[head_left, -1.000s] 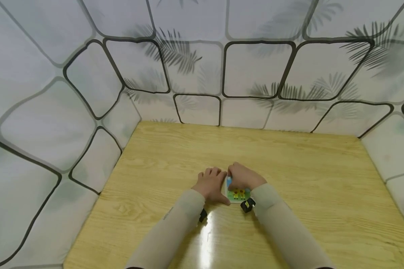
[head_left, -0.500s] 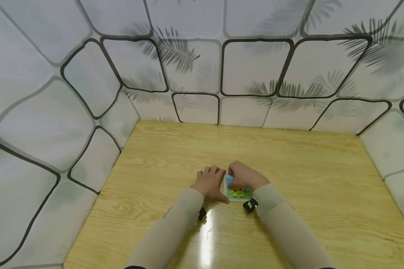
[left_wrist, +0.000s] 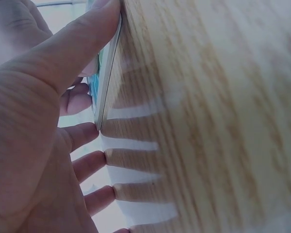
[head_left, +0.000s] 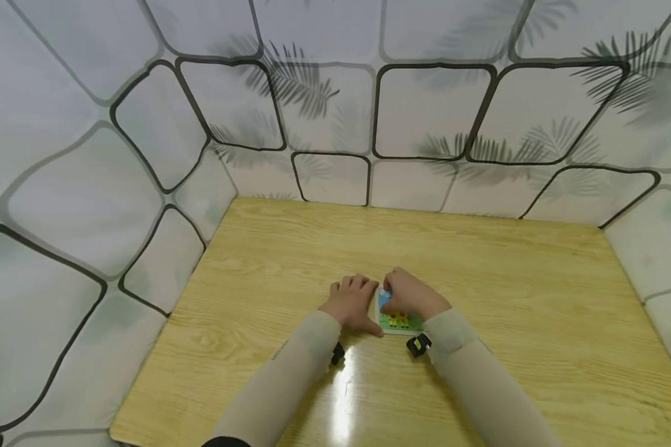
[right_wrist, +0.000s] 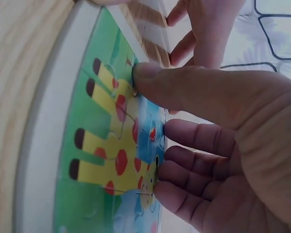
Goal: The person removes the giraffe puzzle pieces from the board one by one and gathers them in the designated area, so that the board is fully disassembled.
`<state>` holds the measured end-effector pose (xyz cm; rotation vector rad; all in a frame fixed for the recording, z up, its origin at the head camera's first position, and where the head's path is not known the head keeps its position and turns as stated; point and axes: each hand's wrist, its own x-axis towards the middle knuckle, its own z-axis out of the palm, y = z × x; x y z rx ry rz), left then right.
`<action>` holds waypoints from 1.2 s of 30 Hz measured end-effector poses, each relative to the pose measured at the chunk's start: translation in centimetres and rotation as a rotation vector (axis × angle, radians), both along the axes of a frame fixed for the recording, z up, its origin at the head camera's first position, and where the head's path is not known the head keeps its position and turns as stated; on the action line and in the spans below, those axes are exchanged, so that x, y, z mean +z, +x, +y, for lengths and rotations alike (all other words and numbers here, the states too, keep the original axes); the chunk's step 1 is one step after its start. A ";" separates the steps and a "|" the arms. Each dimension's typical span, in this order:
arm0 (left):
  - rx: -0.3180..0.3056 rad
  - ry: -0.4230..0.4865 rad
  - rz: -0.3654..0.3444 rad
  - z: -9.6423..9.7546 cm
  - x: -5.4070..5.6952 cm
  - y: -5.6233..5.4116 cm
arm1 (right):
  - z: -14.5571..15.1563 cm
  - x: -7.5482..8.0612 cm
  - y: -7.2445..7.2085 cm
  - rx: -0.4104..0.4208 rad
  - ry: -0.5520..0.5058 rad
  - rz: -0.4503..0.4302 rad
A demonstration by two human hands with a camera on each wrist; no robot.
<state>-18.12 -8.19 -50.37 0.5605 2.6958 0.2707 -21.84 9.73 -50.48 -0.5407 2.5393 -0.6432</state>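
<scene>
A jigsaw puzzle (head_left: 384, 326) with a giraffe picture lies flat on the wooden table. In the right wrist view its white frame (right_wrist: 41, 141) borders yellow giraffe pieces (right_wrist: 121, 162), green grass and blue sky. My left hand (head_left: 351, 307) is spread flat beside the puzzle; its thumb (left_wrist: 82, 41) and index finger touch the frame's left side. Over the upper left part of the puzzle, my right hand (head_left: 414, 295) has its fingers curled. Its thumb (right_wrist: 165, 80) and index finger (right_wrist: 196, 135) pinch at a blue puzzle piece (right_wrist: 148, 119), partly covered by the hand.
The wooden table (head_left: 514, 298) extends around both hands, with a bright light reflection near its front. White walls (head_left: 414, 112) with dark line patterns and leaf prints stand at the back and both sides. Each wrist carries a small black camera (head_left: 418, 345).
My right hand has shifted slightly to the right, showing a little more of the puzzle's blue upper left part. My left hand keeps its place at the frame. The head view moves slightly.
</scene>
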 end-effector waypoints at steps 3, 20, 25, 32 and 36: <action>0.003 -0.002 -0.002 0.0 0.0 0.0 | 0.1 0.1 0.2 -0.004 -0.002 0.011; 0.003 0.004 -0.012 0.0 -0.1 0.0 | -0.5 0.4 0.6 -0.035 0.043 0.041; 0.000 0.017 -0.015 0.0 -0.3 0.2 | -0.5 0.3 0.7 -0.031 0.066 0.034; -0.008 0.002 -0.003 0.0 -0.5 0.1 | -0.2 0.2 0.8 -0.006 0.065 0.034; -0.005 -0.001 0.004 0.0 -0.3 -0.1 | -0.1 0.5 0.7 0.010 0.043 0.058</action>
